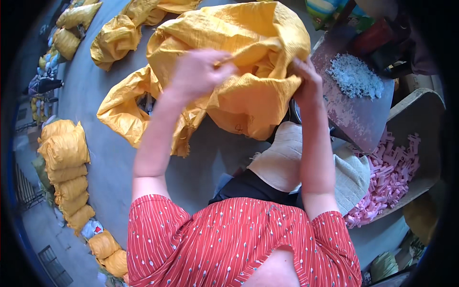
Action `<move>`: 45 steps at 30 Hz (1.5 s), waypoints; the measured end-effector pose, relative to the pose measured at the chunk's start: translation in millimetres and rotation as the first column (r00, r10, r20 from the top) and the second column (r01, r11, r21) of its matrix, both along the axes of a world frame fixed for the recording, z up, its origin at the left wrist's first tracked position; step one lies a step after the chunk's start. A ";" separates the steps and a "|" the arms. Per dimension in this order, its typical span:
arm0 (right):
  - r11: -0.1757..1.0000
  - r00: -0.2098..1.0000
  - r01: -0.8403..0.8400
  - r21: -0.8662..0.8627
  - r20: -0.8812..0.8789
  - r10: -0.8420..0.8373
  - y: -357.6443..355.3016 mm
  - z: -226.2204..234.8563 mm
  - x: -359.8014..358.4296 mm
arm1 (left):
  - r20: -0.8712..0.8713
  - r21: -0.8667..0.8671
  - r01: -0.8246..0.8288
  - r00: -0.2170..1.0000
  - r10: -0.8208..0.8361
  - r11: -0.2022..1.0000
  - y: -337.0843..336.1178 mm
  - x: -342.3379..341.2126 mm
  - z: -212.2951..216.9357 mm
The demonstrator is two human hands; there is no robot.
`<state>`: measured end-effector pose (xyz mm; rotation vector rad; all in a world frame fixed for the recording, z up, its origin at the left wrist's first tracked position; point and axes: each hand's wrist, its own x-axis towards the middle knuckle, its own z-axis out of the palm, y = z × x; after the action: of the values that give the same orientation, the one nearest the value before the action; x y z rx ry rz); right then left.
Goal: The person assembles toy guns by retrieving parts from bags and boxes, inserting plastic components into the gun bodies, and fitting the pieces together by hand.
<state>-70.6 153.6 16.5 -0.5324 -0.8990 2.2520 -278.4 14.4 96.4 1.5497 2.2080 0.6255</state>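
Note:
A large yellow woven sack [258, 103] hangs in front of me, its mouth gathered in loose folds. My left hand [203, 71], a little blurred, is closed on the sack's edge, with the thumb toward the right. At the sack's right side, my right hand [307, 79] has its fingers closed around the rim. The fabric hides part of those fingers. Another crumpled yellow sack [126, 103] lies below my left forearm, on the floor.
Pink plastic pieces [382, 177] fill a curved wooden-edged trough [425, 143] at the right. Clear plastic bits [356, 76] are heaped on a slanted board [368, 126]. Full yellow sacks [62, 148] line the left. A pale cloth [282, 153] covers my lap.

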 end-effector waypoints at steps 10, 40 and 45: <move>0.956 0.958 0.286 0.073 -0.018 -0.285 115.8 -21.6 -40.4 | 0.275 -0.732 0.392 0.919 -0.284 0.557 -181.5 115.4 -213.4; 0.038 0.583 -0.076 0.996 0.075 -0.809 147.8 -24.4 272.5 | 0.310 -0.189 -0.364 0.859 0.407 0.912 143.1 -162.6 -207.2; 0.443 0.008 0.075 0.893 0.444 -0.896 145.5 -99.8 467.4 | 0.264 -0.181 -0.301 0.902 0.341 0.936 230.2 -82.8 -217.7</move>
<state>396.8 299.1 -83.2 -1.6315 -1.5676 0.4112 -361.2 244.7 -121.4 0.9588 2.2362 0.7284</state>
